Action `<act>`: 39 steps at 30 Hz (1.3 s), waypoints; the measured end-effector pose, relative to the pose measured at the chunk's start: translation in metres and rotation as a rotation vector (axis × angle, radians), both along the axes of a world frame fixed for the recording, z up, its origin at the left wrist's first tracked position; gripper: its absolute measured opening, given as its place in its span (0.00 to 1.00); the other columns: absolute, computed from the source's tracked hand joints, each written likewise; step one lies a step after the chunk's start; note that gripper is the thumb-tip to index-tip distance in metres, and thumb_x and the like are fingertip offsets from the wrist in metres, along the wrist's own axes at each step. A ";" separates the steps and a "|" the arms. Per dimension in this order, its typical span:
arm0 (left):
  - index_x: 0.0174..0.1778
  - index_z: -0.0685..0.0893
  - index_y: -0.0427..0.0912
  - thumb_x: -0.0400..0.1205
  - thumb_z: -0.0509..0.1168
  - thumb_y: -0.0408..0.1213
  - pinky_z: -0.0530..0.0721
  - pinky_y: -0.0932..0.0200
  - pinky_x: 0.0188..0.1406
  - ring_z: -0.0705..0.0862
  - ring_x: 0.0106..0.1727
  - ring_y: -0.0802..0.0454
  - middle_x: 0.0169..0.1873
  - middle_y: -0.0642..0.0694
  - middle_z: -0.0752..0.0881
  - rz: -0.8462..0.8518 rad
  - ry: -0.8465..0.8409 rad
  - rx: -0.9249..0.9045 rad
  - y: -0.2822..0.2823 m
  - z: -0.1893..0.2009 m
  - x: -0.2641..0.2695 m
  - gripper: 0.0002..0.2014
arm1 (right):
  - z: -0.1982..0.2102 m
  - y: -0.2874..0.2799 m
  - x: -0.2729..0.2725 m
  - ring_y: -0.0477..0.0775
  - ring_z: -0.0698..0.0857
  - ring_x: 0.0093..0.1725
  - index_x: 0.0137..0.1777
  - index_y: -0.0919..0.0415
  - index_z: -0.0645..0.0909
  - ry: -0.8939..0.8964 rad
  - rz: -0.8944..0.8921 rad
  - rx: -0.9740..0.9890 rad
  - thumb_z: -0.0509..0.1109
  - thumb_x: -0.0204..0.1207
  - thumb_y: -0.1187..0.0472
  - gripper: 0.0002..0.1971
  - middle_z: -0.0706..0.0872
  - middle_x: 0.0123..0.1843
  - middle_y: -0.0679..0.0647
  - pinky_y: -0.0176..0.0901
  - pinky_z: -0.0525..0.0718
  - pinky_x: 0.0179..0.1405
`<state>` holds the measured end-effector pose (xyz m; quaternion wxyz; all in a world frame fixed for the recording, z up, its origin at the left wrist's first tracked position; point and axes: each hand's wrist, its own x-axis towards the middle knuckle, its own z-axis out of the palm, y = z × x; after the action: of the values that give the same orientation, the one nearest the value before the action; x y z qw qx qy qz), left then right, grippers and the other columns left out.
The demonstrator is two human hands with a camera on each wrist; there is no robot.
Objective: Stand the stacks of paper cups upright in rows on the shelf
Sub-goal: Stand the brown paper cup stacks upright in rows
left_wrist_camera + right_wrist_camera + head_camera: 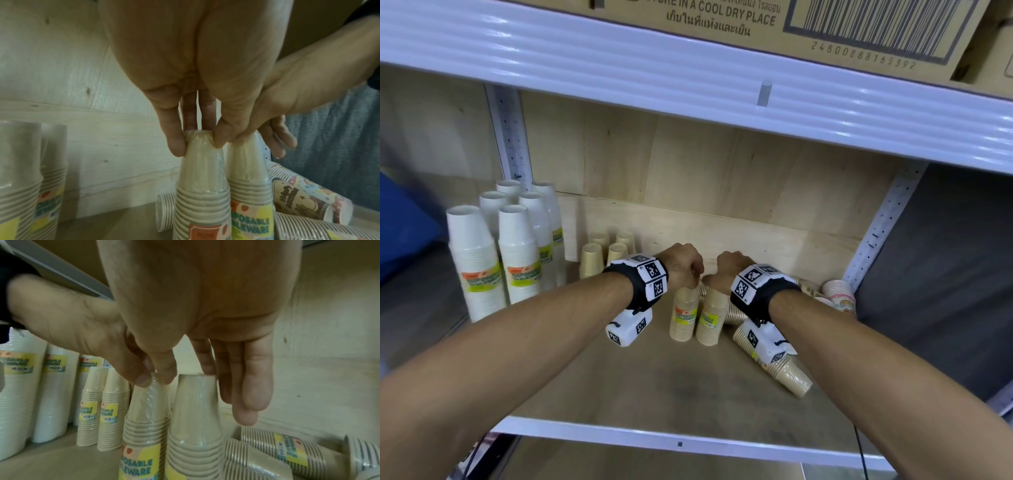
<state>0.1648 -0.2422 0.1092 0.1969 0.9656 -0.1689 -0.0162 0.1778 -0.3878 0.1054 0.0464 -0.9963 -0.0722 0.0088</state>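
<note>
On the shelf [654, 387], nearest on the right, one tan stack [774, 363] lies on its side. Just beyond, mid-shelf, two tan stacks stand upright, side by side. The left hand [685, 265] pinches the left stack's [683, 317] top; the right hand [726, 269] grasps the right stack's [710, 320] top. They are probably being seated; next comes letting go and fetching fallen stacks. Farther left stand four tan stacks [607, 251] and tall white stacks [506, 246].

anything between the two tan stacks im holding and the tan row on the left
Nothing visible. The left hand and right hand each pinch an upright tan stack, and bare shelf board lies between them and the standing tan row.
</note>
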 end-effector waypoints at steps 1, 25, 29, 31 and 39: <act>0.62 0.88 0.43 0.75 0.72 0.31 0.84 0.60 0.56 0.85 0.57 0.49 0.57 0.46 0.88 0.001 0.005 0.001 0.000 0.000 0.000 0.18 | 0.001 0.000 -0.001 0.55 0.77 0.43 0.33 0.56 0.69 -0.006 -0.015 0.003 0.71 0.75 0.52 0.16 0.77 0.40 0.55 0.44 0.75 0.41; 0.66 0.85 0.43 0.77 0.69 0.29 0.85 0.59 0.53 0.83 0.55 0.50 0.59 0.45 0.85 0.040 0.137 0.229 0.034 0.037 -0.007 0.20 | 0.024 0.049 -0.002 0.49 0.73 0.30 0.27 0.55 0.67 0.057 0.158 0.024 0.73 0.72 0.63 0.19 0.74 0.31 0.53 0.36 0.70 0.29; 0.63 0.87 0.43 0.75 0.69 0.29 0.86 0.55 0.57 0.84 0.59 0.48 0.57 0.48 0.84 0.107 0.125 0.240 0.063 0.044 -0.010 0.19 | 0.030 0.067 -0.002 0.53 0.78 0.44 0.29 0.47 0.67 0.102 0.213 0.069 0.75 0.71 0.58 0.18 0.80 0.45 0.53 0.42 0.79 0.44; 0.61 0.88 0.43 0.75 0.70 0.28 0.85 0.59 0.48 0.84 0.55 0.49 0.55 0.48 0.85 0.154 0.123 0.237 0.078 0.047 -0.011 0.18 | 0.030 0.079 -0.002 0.53 0.78 0.45 0.29 0.47 0.66 0.097 0.224 0.095 0.74 0.73 0.58 0.19 0.79 0.46 0.54 0.41 0.78 0.45; 0.59 0.87 0.40 0.76 0.70 0.26 0.80 0.60 0.44 0.84 0.52 0.48 0.52 0.46 0.87 0.291 0.141 0.214 0.120 0.043 -0.021 0.16 | 0.020 0.130 -0.003 0.51 0.73 0.33 0.24 0.60 0.63 0.029 0.273 0.155 0.72 0.70 0.71 0.21 0.73 0.35 0.55 0.34 0.64 0.28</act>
<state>0.1439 -0.1217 0.1522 0.1046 0.9918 -0.0105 -0.0732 0.1749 -0.2574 0.1256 0.1228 -0.9704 -0.2066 0.0236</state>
